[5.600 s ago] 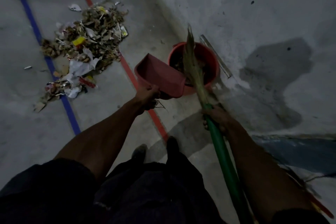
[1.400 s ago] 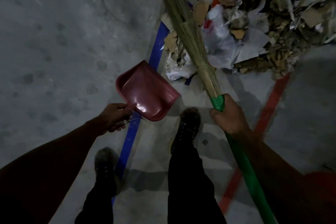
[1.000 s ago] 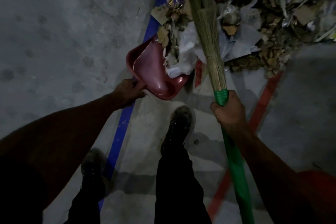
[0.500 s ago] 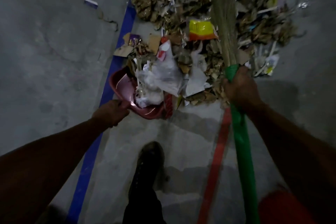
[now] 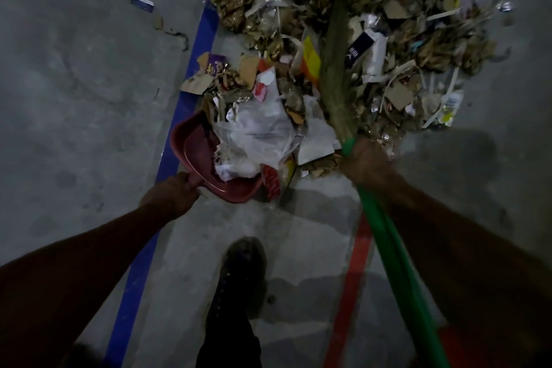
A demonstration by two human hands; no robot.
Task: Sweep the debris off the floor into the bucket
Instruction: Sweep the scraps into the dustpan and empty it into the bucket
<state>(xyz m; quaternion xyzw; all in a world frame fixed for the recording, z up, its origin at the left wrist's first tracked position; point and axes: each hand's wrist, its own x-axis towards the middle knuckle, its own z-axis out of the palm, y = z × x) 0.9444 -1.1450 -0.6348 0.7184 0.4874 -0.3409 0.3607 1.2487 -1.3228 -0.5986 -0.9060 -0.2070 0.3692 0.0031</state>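
A big pile of debris (image 5: 343,48), torn cardboard, paper scraps and plastic wrappers, lies on the concrete floor ahead of me. My left hand (image 5: 173,194) grips the handle of a red dustpan (image 5: 200,155) set on the floor at the pile's near left edge, with a white plastic bag and paper lying in its mouth. My right hand (image 5: 364,164) grips the green handle of a straw broom (image 5: 336,69), whose bristles lie over the middle of the pile. A sliver of the red bucket (image 5: 451,343) shows at the bottom right, behind my right arm.
A blue tape line (image 5: 167,164) runs up the floor on the left, under the dustpan's side, and a red tape line (image 5: 352,281) on the right. My shoe (image 5: 242,272) stands between them. A small blue box (image 5: 142,3) lies apart at the upper left.
I carried the dustpan and broom from the bucket to the pile. The dustpan went down at the pile's edge and plastic and paper have come into it; the broom now reaches across the pile.
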